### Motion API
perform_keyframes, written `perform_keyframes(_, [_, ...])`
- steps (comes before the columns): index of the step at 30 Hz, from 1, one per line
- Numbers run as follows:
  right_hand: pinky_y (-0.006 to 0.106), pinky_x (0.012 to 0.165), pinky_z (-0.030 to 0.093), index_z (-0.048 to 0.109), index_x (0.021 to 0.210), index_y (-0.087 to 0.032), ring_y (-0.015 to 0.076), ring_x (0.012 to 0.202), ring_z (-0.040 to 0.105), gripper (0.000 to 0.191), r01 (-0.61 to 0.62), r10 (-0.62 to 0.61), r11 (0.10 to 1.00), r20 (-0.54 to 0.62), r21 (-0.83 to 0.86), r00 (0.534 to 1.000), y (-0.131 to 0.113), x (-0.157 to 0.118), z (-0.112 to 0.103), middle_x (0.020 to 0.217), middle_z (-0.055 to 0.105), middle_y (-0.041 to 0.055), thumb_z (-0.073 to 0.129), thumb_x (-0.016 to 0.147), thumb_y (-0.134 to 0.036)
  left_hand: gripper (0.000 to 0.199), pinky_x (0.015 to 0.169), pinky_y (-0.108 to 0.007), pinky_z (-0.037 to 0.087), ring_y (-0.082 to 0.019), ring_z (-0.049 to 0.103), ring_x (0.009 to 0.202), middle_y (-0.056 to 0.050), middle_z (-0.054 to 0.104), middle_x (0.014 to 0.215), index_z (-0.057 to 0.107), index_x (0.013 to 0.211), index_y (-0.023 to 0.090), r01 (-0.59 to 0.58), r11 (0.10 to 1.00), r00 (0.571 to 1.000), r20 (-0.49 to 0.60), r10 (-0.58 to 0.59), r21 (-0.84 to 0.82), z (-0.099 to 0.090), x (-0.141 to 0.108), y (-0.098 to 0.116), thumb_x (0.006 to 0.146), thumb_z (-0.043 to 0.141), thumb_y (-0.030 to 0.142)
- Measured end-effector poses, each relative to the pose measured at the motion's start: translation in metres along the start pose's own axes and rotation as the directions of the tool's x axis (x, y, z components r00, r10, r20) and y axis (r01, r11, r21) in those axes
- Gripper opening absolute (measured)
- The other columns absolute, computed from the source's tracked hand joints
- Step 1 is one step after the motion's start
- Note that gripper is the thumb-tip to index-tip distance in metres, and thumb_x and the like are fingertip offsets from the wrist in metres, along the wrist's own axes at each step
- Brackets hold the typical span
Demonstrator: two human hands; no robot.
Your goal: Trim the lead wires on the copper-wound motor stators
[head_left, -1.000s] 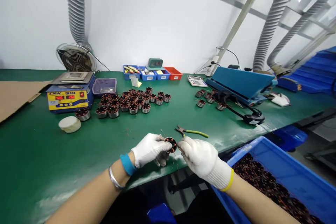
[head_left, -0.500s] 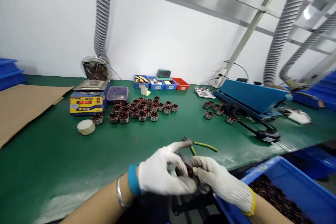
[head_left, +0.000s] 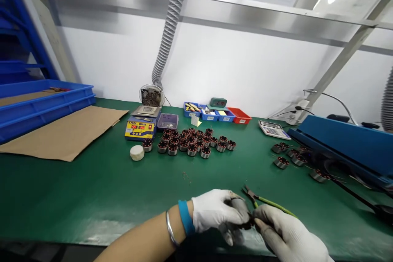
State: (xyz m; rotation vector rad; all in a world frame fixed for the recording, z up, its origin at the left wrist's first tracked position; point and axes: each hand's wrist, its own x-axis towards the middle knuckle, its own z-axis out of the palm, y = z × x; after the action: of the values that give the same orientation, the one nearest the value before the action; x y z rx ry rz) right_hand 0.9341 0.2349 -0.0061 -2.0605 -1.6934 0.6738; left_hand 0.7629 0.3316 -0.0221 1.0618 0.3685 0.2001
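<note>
My left hand, in a white glove, is closed round a motor stator. The stator's grey metal side faces up, and a little of its dark underside shows between the hands. My right hand, gloved with darkened fingertips, pinches close against the stator's right edge. Whatever lies between those fingertips is too small to make out. Just beyond the hands, pliers with green handles lie on the green table mat, partly behind my right hand. Thin wire scraps lie farther left.
Several copper-wound stators stand grouped mid-table, and more stators sit at right near a blue machine. A yellow-blue soldering station, a round white pad, small bins, a calculator and cardboard also occupy the table.
The camera view has swung left, so the table things appear farther right. The stator has turned in my left hand, its metal side now upward. My right hand stays beside it.
</note>
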Motion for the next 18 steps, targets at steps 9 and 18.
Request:
perform_keyframes(9, [0.024, 0.052, 0.037, 0.048, 0.072, -0.021, 0.0113, 0.052, 0.046, 0.024, -0.115, 0.08, 0.954, 0.134, 0.278, 0.988, -0.004, -0.011, 0.0, 0.06, 0.049, -0.002, 0.046, 0.08, -0.044, 0.045, 0.07, -0.032, 0.048, -0.019, 0.059, 0.077, -0.011, 0.064, 0.095, 0.062, 0.077, 0.015, -0.44, 0.85, 0.755, -0.393, 0.524, 0.288, 0.014, -0.005, -0.012, 0.07, 0.065, 0.06])
perform_keyframes(18, [0.026, 0.059, 0.037, 0.057, 0.081, -0.023, 0.0173, 0.07, 0.06, 0.014, 0.189, -0.26, 0.882, -0.113, -0.431, 0.959, -0.02, -0.005, -0.001, 0.078, 0.066, 0.0019, 0.043, 0.082, -0.021, 0.049, 0.07, -0.029, 0.045, -0.016, 0.054, 0.072, -0.004, 0.059, 0.071, 0.06, 0.07, 0.012, -0.271, 0.962, 0.936, -0.228, 0.27, 0.029, -0.002, 0.0, -0.006, 0.055, 0.08, 0.054])
